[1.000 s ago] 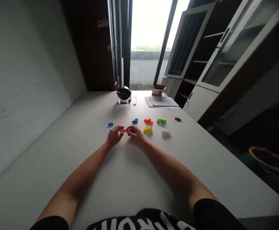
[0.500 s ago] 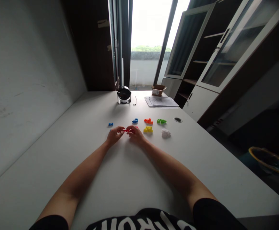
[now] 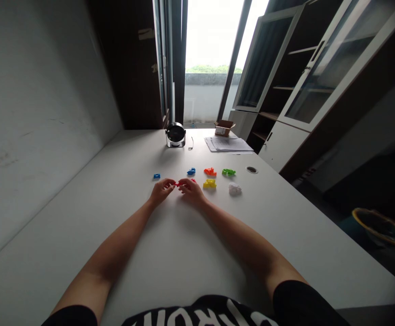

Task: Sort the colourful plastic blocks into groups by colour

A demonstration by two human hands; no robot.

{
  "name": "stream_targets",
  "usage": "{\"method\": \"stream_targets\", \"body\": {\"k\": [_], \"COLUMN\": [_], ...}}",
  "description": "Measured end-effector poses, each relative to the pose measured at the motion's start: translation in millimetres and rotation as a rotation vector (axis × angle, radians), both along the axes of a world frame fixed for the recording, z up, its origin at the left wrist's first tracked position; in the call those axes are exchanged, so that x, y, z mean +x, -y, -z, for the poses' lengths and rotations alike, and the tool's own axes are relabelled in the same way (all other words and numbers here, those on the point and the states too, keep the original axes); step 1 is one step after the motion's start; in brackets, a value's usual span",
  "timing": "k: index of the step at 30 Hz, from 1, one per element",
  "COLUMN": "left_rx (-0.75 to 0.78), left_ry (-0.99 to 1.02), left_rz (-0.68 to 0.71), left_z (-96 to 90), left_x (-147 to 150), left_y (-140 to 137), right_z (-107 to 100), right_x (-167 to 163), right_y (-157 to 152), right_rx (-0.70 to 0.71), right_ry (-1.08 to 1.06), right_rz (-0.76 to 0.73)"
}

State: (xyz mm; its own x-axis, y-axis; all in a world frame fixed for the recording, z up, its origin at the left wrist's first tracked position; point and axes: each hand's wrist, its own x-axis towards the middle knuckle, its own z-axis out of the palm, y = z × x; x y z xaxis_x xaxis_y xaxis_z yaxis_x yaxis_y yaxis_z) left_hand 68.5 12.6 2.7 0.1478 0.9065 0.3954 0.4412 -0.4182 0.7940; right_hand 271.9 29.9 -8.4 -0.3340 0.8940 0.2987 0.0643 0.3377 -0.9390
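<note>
Between the fingertips of both hands, near the middle of the matte white worktop (image 3: 190, 253), is a small red piece (image 3: 177, 184), mostly covered. The grip of the left hand (image 3: 162, 191) pinches one end, that of the right hand (image 3: 191, 190) the other. Less red shows in the gap than a second ago, which suggests the piece is being turned or worked by the fingers. More red peeks out behind the right hand; whether it joins the held piece, I cannot tell. Around them lie glossy, plastic-looking shapes: a low blue block (image 3: 157, 176), a pointed blue piece (image 3: 191, 171), knobbly orange (image 3: 210, 172), yellow (image 3: 210, 183) and green (image 3: 229, 172) ones, and a lumpy whitish one (image 3: 235, 189). Farther back are flat papers (image 3: 229, 144) and an open cardboard box (image 3: 223, 130).
</note>
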Motion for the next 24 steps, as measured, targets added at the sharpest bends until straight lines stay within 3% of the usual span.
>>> {"method": "stream_targets", "body": {"k": [7, 12, 17, 24], "left_rx": [0.057, 0.028, 0.048, 0.047], "left_ry": [-0.013, -0.013, -0.092, -0.175], "left_rz": [0.000, -0.061, -0.071, -0.057], "left_z": [0.4, 3.3, 5.7, 4.2], "left_x": [3, 4, 4, 4], "left_y": [1, 0, -1, 0], "right_z": [-25, -39, -32, -19], "right_x": [5, 27, 58, 62], "right_y": [13, -10, -36, -37], "right_rx": [0.358, 0.483, 0.515, 0.442], "right_ry": [0.387, 0.571, 0.764, 1.008], "right_rz": [0.155, 0.355, 0.517, 0.490]}}
